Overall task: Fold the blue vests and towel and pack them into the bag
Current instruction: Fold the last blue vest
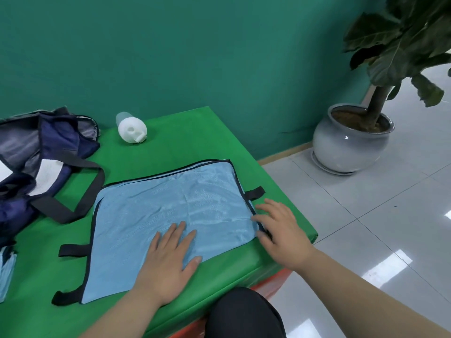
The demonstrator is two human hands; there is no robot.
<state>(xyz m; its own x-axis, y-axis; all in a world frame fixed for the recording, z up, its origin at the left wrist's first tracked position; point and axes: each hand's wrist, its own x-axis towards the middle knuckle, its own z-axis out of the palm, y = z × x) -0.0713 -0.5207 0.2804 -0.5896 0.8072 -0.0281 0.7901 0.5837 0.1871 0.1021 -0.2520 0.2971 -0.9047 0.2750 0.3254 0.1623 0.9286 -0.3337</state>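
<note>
A light blue mesh vest [168,203] with dark trim and black straps lies flat on the green table [185,132]. My left hand [170,262] presses flat on its near part, fingers straight. At the vest's right edge, the fingers of my right hand [280,230] curl at the dark trim; whether they pinch it is unclear. The navy bag [36,152] lies open at the far left, its black strap reaching toward the vest. Another piece of light blue fabric [6,272] shows at the left edge, cut off by the frame.
A white bottle [131,130] lies on its side at the back of the table. To the right, on the tiled floor by the green wall, stands a potted plant [351,140]. The table's right edge runs close to my right hand. A dark knee [244,313] is below.
</note>
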